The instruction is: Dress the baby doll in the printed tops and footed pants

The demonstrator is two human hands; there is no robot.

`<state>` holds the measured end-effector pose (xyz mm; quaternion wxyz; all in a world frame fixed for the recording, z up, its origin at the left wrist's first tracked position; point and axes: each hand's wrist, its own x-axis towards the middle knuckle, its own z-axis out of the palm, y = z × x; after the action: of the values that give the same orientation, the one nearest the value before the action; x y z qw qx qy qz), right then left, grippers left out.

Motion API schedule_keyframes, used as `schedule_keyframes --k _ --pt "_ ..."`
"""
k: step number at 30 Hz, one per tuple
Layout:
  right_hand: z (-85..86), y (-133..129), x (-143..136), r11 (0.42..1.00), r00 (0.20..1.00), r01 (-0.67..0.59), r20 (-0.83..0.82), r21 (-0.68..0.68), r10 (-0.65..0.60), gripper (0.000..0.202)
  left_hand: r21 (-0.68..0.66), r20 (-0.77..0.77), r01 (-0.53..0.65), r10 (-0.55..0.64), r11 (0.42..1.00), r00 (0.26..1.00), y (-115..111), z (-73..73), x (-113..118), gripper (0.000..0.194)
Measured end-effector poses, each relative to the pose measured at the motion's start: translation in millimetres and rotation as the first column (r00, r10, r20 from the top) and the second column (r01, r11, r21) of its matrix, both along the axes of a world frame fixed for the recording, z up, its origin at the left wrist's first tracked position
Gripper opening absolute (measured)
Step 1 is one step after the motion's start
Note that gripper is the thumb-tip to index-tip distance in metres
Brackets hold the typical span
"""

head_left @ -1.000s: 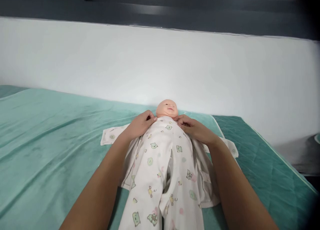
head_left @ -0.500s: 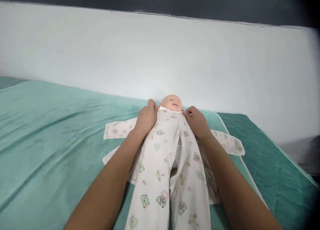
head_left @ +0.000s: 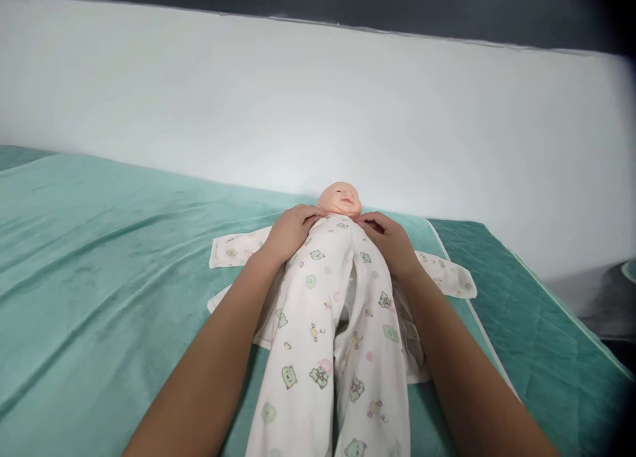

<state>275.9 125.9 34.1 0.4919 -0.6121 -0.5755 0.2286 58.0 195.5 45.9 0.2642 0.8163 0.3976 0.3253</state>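
Observation:
A baby doll lies on its back, head toward the wall. Its body is covered by white trousers printed with small green and pink animals, laid over it with the waist near the neck. Beneath is a matching long-sleeved top, its sleeves spread to both sides. My left hand rests on the left side of the trousers' waist, fingers stretched toward the doll's neck. My right hand touches the waist's right side, fingers extended and slightly bent, with a gap at the thumb. The doll's arms and legs are hidden.
A light green cover with soft folds lies under everything. On the right is a darker green quilted surface with a pale edge. Behind stands a white wall with a dark band above. Something dark and blurred sits at the far right.
The trousers' waist has come down from the doll's chin, so its neck shows. My fingers have loosened from pinching the waist corners and now lie over them. The view has shifted slightly.

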Motion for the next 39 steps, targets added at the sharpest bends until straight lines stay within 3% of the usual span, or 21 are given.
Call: schedule_keyframes --k 6,11,16,23,28,34,36,39 --pt "-2.5 -21 -1 0.993 0.993 -0.046 0.112 0.105 0.034 0.029 0.053 0.016 -0.003 0.002 0.999 1.0 -13 -3.8 -8 0.037" --pt "-20.1 -47 1 0.97 0.972 0.122 0.174 0.21 -0.16 0.029 0.225 -0.042 -0.076 0.088 0.971 0.995 -31 -18.0 -23 0.038" --pt "-31.3 -73 0 0.971 0.954 0.205 0.198 0.125 -0.227 0.024 0.394 -0.194 -0.08 0.168 0.916 0.967 -61 -29.2 -42 0.043" --pt "-18.1 -86 -4 0.972 0.954 0.222 0.225 -0.078 -0.2 0.021 0.402 -0.329 -0.154 0.299 0.903 0.896 -90 -16.6 -39 0.031" --pt "-19.2 -80 -1 0.952 0.932 0.214 0.337 -0.219 -0.132 0.028 0.115 -0.316 -0.221 0.247 0.968 0.916 -95 -11.1 -33 0.03" --pt "-20.1 -81 -3 0.976 0.994 0.108 0.056 -0.191 -0.098 0.03 -0.176 -0.029 -0.211 0.209 0.962 0.978 -99 -18.1 -30 0.036" --pt "-13.9 -85 -10 0.98 0.994 0.074 -0.06 -0.186 -0.086 0.028 -0.305 0.113 -0.188 0.231 0.934 0.966 -101 -17.7 -27 0.035" --pt "-1.7 -92 -22 0.978 0.958 0.042 -0.269 -0.206 -0.098 0.026 -0.56 0.293 -0.108 0.319 0.821 0.901 -104 -11.9 -24 0.035"
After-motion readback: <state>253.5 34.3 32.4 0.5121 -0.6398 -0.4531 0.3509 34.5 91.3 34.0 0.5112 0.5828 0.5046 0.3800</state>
